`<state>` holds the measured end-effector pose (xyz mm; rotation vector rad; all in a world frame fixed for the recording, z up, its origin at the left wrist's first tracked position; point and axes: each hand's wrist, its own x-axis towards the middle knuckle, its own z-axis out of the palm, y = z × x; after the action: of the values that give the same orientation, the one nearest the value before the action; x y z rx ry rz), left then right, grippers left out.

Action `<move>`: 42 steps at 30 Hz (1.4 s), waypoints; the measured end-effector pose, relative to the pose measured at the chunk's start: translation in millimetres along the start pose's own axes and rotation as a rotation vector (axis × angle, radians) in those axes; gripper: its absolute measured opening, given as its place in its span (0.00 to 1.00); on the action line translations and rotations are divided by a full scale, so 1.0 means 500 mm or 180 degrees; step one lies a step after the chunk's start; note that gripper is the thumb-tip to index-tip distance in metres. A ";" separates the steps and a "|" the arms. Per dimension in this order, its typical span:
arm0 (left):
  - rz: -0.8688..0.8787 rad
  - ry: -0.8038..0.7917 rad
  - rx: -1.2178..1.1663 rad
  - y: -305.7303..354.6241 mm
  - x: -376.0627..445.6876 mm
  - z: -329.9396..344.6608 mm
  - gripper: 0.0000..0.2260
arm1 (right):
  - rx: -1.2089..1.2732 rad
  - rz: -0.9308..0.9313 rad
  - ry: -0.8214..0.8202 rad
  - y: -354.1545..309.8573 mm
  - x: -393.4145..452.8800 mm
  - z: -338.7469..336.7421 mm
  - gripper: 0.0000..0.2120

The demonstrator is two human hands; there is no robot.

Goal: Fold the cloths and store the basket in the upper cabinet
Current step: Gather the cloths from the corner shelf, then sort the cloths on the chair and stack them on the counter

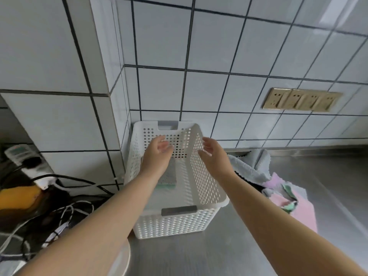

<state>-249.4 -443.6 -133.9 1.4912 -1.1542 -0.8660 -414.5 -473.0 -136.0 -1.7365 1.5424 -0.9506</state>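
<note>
A white perforated basket (201, 182) with grey handles stands on the steel counter in the tiled corner. A folded grey-green cloth (169, 179) lies on its floor. My left hand (157, 154) hovers inside the basket above that cloth, fingers relaxed and holding nothing. My right hand (214, 154) is over the basket's right wall, fingers loosely spread, also empty. To the right of the basket lies a heap of unfolded cloths: a grey one (253, 164) and a pink one (298, 208) with a green patch.
The steel counter (328, 188) stretches right and toward me. A brass socket strip (300, 99) sits on the tiled wall. Left of the tiled pillar are a power strip (25, 158), tangled cables (65, 212) and a yellow object (18, 198). A white round rim (123, 257) shows at the bottom.
</note>
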 end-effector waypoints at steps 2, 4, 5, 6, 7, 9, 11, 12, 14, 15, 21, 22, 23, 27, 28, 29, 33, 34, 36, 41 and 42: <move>0.0126 -0.0144 -0.0138 0.013 -0.038 0.002 0.17 | 0.0127 0.0104 0.0156 -0.007 -0.047 -0.023 0.21; 0.0221 -0.0378 -0.0216 0.023 -0.077 0.005 0.15 | 0.0185 0.0239 0.0363 -0.015 -0.102 -0.045 0.20; 0.0259 -0.0481 -0.0270 0.027 -0.093 0.005 0.14 | 0.0198 0.0275 0.0455 -0.019 -0.128 -0.052 0.20; 0.0312 -0.0612 -0.0338 0.029 -0.112 0.005 0.13 | 0.0210 0.0307 0.0572 -0.022 -0.161 -0.059 0.20; 0.0370 -0.0750 -0.0391 0.031 -0.131 0.004 0.12 | 0.0219 0.0344 0.0709 -0.025 -0.197 -0.064 0.19; 0.0449 -0.1024 -0.0470 0.029 -0.164 0.000 0.11 | 0.0224 0.0438 0.0962 -0.026 -0.261 -0.067 0.18; 0.0451 -0.1326 -0.0573 0.023 -0.200 -0.003 0.10 | 0.0276 0.0560 0.1190 -0.024 -0.328 -0.063 0.17; 0.0459 -0.1461 -0.0599 0.020 -0.219 -0.004 0.10 | 0.0307 0.0631 0.1295 -0.021 -0.360 -0.060 0.17; 0.0529 -0.1735 -0.0571 0.011 -0.267 -0.008 0.10 | 0.0358 0.0825 0.1539 -0.019 -0.441 -0.047 0.16; 0.0553 -0.1846 -0.0598 0.007 -0.290 -0.008 0.10 | 0.0366 0.0913 0.1617 -0.017 -0.479 -0.040 0.16; 0.0575 -0.2735 -0.0612 -0.022 -0.437 0.004 0.10 | 0.0336 0.1378 0.2072 -0.012 -0.692 -0.017 0.18; 0.0582 -0.2859 -0.0598 -0.030 -0.455 0.009 0.10 | 0.0361 0.1434 0.2140 -0.010 -0.720 -0.015 0.17; 0.0571 -0.3002 -0.0564 -0.038 -0.477 0.015 0.11 | 0.0374 0.1498 0.2224 -0.009 -0.752 -0.012 0.17; 0.0479 -0.3470 -0.0526 -0.074 -0.555 0.040 0.12 | 0.0423 0.1753 0.2593 0.015 -0.857 0.001 0.15; 0.0460 -0.3579 -0.0503 -0.082 -0.572 0.046 0.12 | 0.0450 0.1817 0.2672 0.021 -0.879 0.004 0.14; 0.0436 -0.3716 -0.0465 -0.089 -0.594 0.053 0.11 | 0.0491 0.1903 0.2764 0.028 -0.907 0.006 0.14; 0.0345 -0.4012 -0.0314 -0.121 -0.655 0.076 0.11 | 0.0522 0.2124 0.2969 0.048 -0.988 0.016 0.14; 0.0324 -0.4075 -0.0266 -0.128 -0.670 0.081 0.11 | 0.0540 0.2190 0.3017 0.054 -1.005 0.017 0.14; 0.0269 -0.4245 -0.0169 -0.141 -0.707 0.096 0.11 | 0.0628 0.2337 0.3158 0.065 -1.047 0.014 0.14; 0.0174 -0.4474 -0.0001 -0.165 -0.782 0.132 0.11 | 0.0614 0.2637 0.3306 0.093 -1.139 -0.001 0.13; 0.0155 -0.4496 0.0035 -0.168 -0.799 0.141 0.12 | 0.0676 0.2685 0.3323 0.102 -1.159 -0.006 0.13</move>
<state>-409.2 -78.8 -248.6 0.6856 -2.1220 -1.9765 -478.5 95.8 -240.6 -0.2266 2.3526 -1.5208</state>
